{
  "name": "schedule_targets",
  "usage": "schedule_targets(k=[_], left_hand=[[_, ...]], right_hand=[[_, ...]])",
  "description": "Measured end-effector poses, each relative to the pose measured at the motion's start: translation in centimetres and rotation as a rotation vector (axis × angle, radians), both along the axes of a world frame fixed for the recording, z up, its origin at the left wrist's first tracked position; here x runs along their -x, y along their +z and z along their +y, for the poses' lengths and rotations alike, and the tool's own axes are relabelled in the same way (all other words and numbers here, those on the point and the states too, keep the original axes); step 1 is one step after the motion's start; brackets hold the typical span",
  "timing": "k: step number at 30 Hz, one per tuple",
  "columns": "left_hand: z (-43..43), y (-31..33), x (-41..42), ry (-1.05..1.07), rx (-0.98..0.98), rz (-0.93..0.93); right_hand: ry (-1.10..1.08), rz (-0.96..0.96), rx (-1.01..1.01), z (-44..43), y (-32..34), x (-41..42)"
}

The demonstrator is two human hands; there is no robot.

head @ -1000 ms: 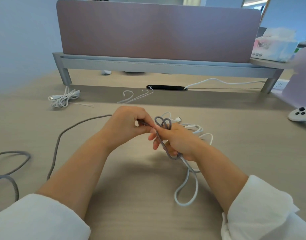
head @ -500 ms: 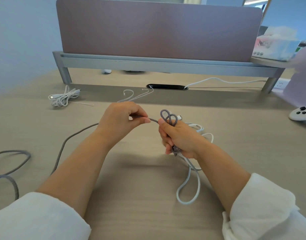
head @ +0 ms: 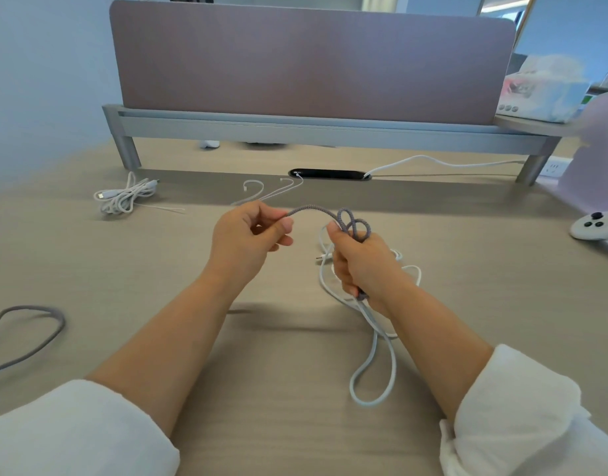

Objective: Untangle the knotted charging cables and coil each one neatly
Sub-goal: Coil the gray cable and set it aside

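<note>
Open desk [head: 278,389] centre, white cable [head: 366,403] right

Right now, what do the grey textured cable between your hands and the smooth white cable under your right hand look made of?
Grey braided cable: probably a woven fabric sheath, matte; fine ridges show along the span between the left hand and the right hand.
Smooth white cable: likely a plastic or rubber jacket, faintly glossy, with an even surface and no weave.
</note>
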State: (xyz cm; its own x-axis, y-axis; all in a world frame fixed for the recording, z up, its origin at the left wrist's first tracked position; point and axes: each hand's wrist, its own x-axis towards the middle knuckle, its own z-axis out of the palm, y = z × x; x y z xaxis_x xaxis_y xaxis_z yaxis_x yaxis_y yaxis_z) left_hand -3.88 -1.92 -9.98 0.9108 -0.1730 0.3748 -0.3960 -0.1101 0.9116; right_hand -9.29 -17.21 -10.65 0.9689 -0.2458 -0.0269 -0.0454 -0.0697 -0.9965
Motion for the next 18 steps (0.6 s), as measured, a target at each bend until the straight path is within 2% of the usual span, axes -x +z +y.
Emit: schedule_targets(k=[11,18], left_hand=[[-1.0,-0.8,1.1,-0.337,-0.010,0.115],[-1.5,-0.5,1.7,-0.236,0.032,0.123]], right_hand=[[-0.053,-0.133,0.045,0.5,-0.3,0.0],[-0.067,-0.223,0.033,0.8,-0.7,-0.4]])
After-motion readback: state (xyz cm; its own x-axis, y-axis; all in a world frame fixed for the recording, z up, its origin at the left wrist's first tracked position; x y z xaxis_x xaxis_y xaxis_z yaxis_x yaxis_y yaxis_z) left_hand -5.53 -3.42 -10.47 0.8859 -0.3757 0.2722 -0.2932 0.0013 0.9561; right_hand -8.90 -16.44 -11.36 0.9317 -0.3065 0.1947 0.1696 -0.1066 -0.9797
